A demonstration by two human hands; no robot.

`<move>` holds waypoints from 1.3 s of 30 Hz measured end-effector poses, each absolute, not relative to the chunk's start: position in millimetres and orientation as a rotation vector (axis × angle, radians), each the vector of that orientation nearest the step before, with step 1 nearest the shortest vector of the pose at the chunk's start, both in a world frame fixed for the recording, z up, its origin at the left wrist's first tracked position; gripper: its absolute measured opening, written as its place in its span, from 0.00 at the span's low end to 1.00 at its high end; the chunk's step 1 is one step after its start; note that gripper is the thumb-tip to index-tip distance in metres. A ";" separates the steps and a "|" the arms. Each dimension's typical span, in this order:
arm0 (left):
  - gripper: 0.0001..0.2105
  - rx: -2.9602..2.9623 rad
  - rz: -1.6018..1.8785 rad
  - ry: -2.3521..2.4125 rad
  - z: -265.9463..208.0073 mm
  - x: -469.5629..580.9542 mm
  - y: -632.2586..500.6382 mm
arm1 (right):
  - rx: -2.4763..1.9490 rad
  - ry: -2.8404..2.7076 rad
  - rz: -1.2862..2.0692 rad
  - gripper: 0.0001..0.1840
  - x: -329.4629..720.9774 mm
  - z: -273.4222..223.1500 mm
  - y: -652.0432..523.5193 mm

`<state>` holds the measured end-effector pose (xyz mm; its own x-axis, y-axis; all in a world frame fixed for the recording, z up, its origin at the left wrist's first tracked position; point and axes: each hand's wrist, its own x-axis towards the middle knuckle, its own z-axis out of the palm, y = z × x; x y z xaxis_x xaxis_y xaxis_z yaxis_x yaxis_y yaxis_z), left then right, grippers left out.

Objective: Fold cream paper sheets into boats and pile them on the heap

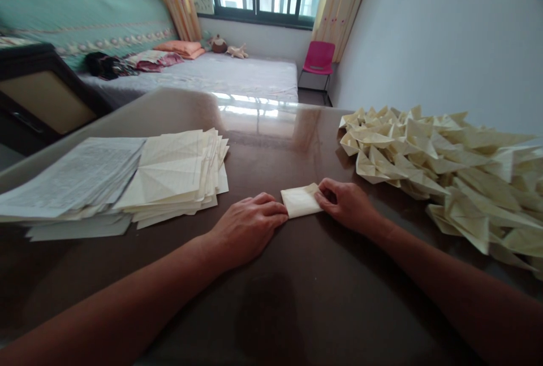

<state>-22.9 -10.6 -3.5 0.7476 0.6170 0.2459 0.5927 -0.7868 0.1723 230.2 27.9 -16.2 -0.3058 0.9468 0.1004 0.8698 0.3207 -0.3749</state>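
A small cream sheet of paper, folded into a flat rectangle [300,202], lies on the brown glossy table between my hands. My right hand [350,206] pinches its right end, thumb and index finger closed at the edge. At the left edge, the closed fingers of my left hand [250,224] grip the lower left corner, the hand resting low over the tabletop. The fingertips partly cover both ends of the paper.
Left on the table [271,154] are stacked creased cream sheets [169,168] beside printed pages [80,171]. A large heap of folded paper pieces [458,165] spreads along the right by the wall. Beyond stand a bed [254,74], a pink chair [319,57] and a dark cabinet [46,91].
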 end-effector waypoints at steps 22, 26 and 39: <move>0.24 2.896 0.379 1.020 -20.7 1.1 -22.3 | -1.660 -2.322 0.238 0.09 230.6 -20.5 31.0; 0.24 2.886 0.398 1.009 -22.5 0.9 -21.9 | -1.653 -2.328 0.239 0.09 230.7 -20.0 31.0; 0.22 2.972 0.347 1.068 -22.3 4.0 -23.2 | -1.506 -2.439 -0.101 0.17 230.3 -3.5 16.5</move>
<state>4.0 -23.2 -22.3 0.7503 0.6248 0.2159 0.6325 -0.7735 0.0404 230.3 16.5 -3.5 -0.4218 0.8668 0.2660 0.8859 0.4565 -0.0828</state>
